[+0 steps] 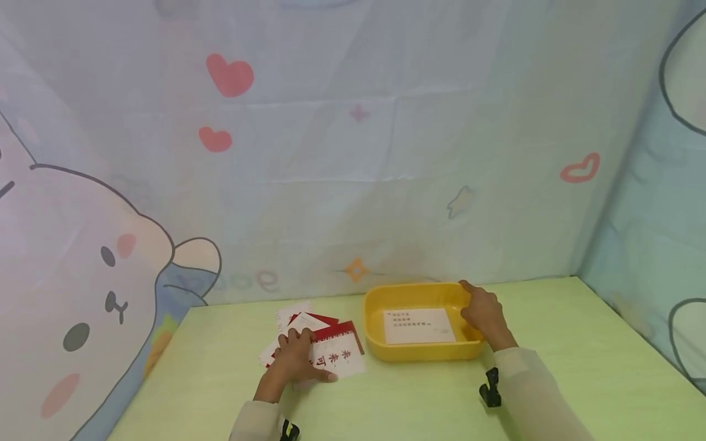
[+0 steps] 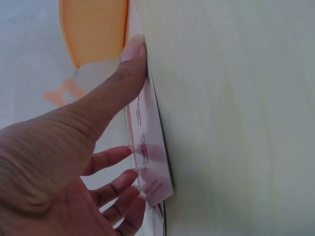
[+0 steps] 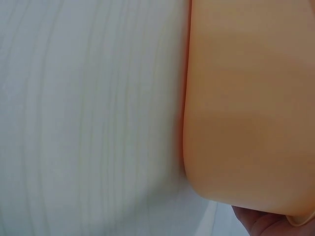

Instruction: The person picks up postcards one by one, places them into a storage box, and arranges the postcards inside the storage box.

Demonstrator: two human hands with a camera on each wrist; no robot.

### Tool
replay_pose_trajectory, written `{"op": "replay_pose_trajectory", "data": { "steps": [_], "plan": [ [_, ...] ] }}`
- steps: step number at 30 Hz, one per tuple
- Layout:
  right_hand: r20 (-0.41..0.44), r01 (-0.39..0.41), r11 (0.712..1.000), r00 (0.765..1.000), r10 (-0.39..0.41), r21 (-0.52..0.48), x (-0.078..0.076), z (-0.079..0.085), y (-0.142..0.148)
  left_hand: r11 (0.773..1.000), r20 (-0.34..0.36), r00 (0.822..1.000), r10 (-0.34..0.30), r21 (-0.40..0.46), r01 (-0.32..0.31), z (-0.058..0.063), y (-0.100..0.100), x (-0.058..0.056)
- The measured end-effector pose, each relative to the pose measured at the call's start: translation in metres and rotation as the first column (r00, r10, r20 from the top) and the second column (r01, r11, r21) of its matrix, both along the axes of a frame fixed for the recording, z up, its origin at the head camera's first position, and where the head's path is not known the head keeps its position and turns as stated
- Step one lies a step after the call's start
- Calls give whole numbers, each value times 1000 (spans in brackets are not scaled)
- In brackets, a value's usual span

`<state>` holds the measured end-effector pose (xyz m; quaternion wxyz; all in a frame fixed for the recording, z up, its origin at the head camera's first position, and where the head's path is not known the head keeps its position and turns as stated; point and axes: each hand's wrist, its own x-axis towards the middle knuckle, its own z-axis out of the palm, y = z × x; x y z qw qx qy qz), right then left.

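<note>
My left hand [image 1: 298, 360] lies spread over a loose pile of cards on the table. Its fingertips rest on the top white card with red characters [image 1: 342, 360], and its thumb [image 2: 132, 61] touches the same card's surface. Under and behind it, other white cards [image 1: 292, 313] and a red card [image 1: 325, 319] stick out at angles. At the right end of a yellow plastic basket [image 1: 419, 352], my right hand [image 1: 485, 315] grips the rim, thumb on the inner side. A white card with printed lines [image 1: 419, 326] lies flat inside that basket.
The light green table [image 1: 397, 404] runs back to a printed cloth backdrop [image 1: 353, 153], with the basket standing close before it. Another cloth side wall [image 1: 656, 245] borders the table on the right. A black wrist mount [image 1: 491, 389] sits at the right cuff.
</note>
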<state>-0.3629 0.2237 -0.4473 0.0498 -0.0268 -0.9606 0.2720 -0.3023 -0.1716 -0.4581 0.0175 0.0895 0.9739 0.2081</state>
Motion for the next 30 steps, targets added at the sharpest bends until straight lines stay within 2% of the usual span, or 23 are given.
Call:
{"op": "replay_pose_trajectory", "data": {
  "steps": [7, 16, 20, 24, 30],
  "plan": [
    [-11, 15, 1000, 1000, -15, -3, -1, -3, -1, 1000, 14, 1000, 12, -23, -12, -2, 0, -1],
    [-37, -14, 1000, 999, 14, -2, 0, -5, -2, 999, -1, 1000, 20, -49, -20, -3, -2, -3],
    [-50, -16, 1000, 999, 16, 1, -1, -7, -1, 999, -13, 999, 42, -15, -43, -1, 0, -3],
    [-46, -8, 1000, 999, 9, 13, -2, -7, 1, 998, -54, 997, 56, 46, -53, -1, 3, -4],
    [-40, -2, 1000, 999, 3, 15, -1, -5, 1, 987, -126, 991, 50, 157, -30, 1, 4, -5]
  ]
}}
